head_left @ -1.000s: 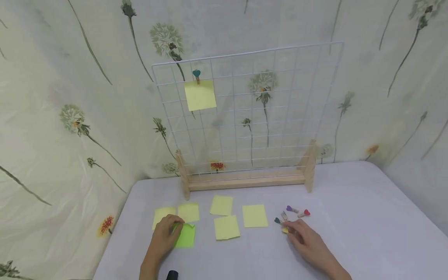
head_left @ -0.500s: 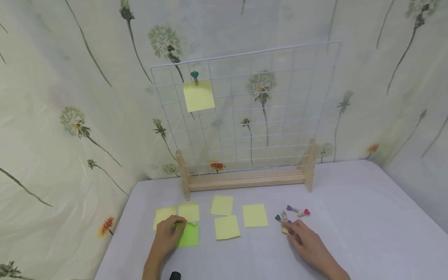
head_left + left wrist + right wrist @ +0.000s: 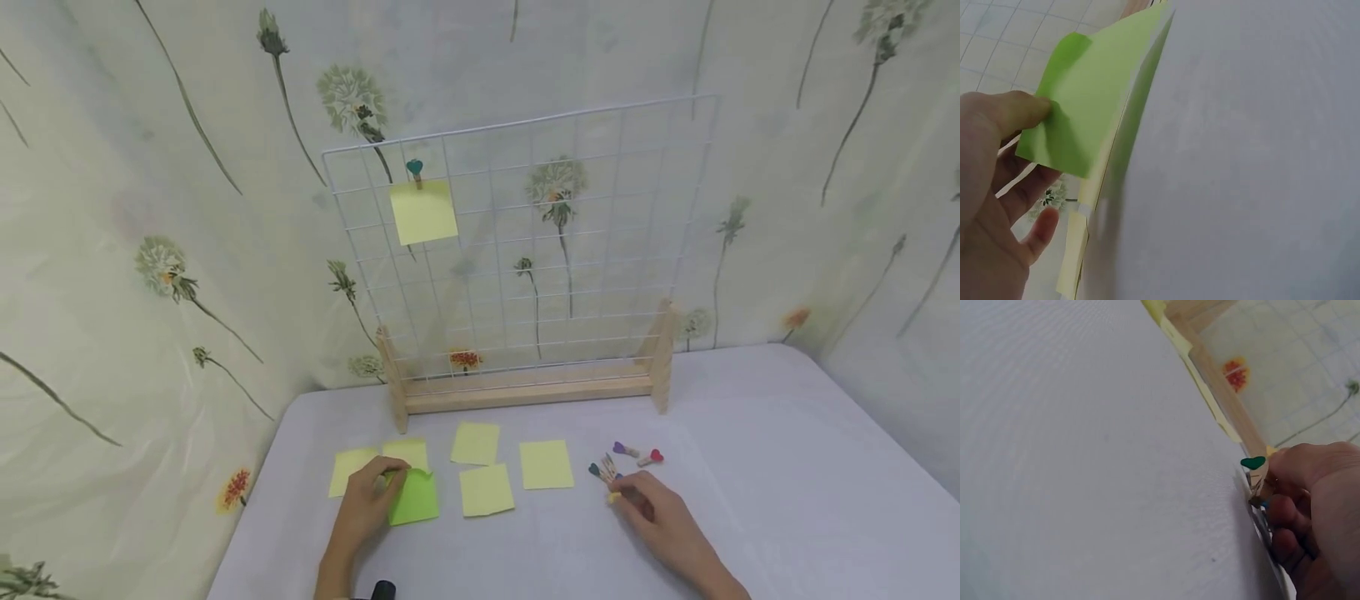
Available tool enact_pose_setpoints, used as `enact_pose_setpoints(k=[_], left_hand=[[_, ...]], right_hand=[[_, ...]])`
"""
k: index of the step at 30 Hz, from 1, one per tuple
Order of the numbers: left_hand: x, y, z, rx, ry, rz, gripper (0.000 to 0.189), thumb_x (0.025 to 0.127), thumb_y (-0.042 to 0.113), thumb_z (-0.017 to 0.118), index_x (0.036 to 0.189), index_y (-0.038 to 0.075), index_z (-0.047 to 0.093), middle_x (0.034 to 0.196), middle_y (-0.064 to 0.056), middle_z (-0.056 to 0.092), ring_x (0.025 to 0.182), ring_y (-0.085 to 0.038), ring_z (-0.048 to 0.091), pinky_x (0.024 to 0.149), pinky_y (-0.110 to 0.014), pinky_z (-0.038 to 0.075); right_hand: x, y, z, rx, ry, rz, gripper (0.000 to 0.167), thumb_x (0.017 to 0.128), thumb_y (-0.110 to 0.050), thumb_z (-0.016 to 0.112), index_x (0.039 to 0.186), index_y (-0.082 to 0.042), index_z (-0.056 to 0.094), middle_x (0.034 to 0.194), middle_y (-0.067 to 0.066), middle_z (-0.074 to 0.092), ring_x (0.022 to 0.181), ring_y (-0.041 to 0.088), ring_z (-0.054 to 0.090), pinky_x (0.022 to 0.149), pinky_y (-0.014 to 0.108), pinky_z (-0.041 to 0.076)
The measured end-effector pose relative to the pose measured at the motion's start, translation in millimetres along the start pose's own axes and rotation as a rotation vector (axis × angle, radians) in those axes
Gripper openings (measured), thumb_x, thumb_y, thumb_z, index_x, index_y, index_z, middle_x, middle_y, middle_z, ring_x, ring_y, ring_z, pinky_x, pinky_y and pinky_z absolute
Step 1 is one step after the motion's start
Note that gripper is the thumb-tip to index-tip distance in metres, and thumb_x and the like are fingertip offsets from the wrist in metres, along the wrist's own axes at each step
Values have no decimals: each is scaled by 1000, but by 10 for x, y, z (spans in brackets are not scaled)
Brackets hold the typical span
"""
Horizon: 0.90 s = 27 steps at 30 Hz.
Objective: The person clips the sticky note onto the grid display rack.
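Observation:
A bright green sticky note (image 3: 415, 498) is pinched at its upper left corner by the left hand (image 3: 365, 502); in the left wrist view the note (image 3: 1094, 94) tilts up, its lower edge close over the table. The right hand (image 3: 662, 512) is at a small group of mini clothespins with hearts. Its fingertips pinch one with a yellow heart (image 3: 613, 497), mostly hidden by the fingers. Beside them lies a green-heart clothespin (image 3: 595, 470), also in the right wrist view (image 3: 1253, 463). Purple-heart (image 3: 621, 448) and red-heart (image 3: 654, 457) clothespins lie just behind.
Several pale yellow sticky notes (image 3: 546, 464) lie on the white table (image 3: 750, 467). Behind them stands a white wire grid (image 3: 555, 250) on a wooden base (image 3: 525, 396). A teal-heart clothespin (image 3: 415, 169) holds a yellow note (image 3: 423, 213) on it. A black object (image 3: 383, 590) shows at the front edge.
The left hand has moved right with the green note, which now shows more of itself. The right hand has stayed at the clothespins, and the yellow-heart one has shifted at its fingertips.

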State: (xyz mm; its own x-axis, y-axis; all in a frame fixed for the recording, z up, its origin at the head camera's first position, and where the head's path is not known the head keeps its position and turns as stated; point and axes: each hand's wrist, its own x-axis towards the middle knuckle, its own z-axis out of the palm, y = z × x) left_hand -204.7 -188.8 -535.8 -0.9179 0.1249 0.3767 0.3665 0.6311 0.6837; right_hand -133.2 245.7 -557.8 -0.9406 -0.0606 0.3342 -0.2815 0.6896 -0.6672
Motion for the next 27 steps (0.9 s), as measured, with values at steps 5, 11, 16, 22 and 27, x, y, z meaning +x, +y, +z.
enact_pose_setpoints(k=[5, 11, 16, 22, 27], left_hand=[[43, 66, 30, -20, 11, -43, 15, 87, 12, 67, 96, 24, 68, 94, 11, 68, 89, -5, 59, 83, -31, 49], [96, 140, 66, -47, 6, -66, 17, 87, 13, 67, 96, 27, 67, 96, 15, 67, 94, -5, 61, 87, -33, 49], [215, 226, 112, -78, 5, -16, 16, 88, 15, 66, 100, 26, 67, 100, 14, 68, 98, -7, 63, 90, -32, 49], [401, 376, 155, -87, 32, 30, 15, 90, 23, 65, 104, 25, 67, 100, 11, 70, 94, -8, 63, 84, -30, 49], [537, 495, 211, -101, 75, 65, 12, 89, 23, 66, 100, 20, 69, 97, 7, 72, 90, -10, 63, 80, -32, 51]], right_hand=[[-5, 12, -16, 48, 7, 60, 23, 86, -14, 68, 103, -27, 60, 85, -14, 57, 61, 1, 47, 53, 18, 42], [-14, 7, -7, 81, -4, 136, 22, 88, -25, 66, 110, -26, 60, 86, -12, 60, 65, 2, 50, 56, 19, 44], [-14, 4, -15, 122, 16, 142, 24, 88, -26, 67, 111, -23, 62, 87, -11, 64, 68, 1, 55, 58, 19, 47], [-16, 6, -37, 147, 19, 156, 23, 87, -28, 67, 109, -23, 64, 84, -11, 65, 70, 0, 57, 61, 19, 49], [-26, 11, -46, 149, -24, 191, 23, 86, -29, 68, 109, -25, 64, 85, -11, 64, 70, 1, 56, 61, 19, 48]])
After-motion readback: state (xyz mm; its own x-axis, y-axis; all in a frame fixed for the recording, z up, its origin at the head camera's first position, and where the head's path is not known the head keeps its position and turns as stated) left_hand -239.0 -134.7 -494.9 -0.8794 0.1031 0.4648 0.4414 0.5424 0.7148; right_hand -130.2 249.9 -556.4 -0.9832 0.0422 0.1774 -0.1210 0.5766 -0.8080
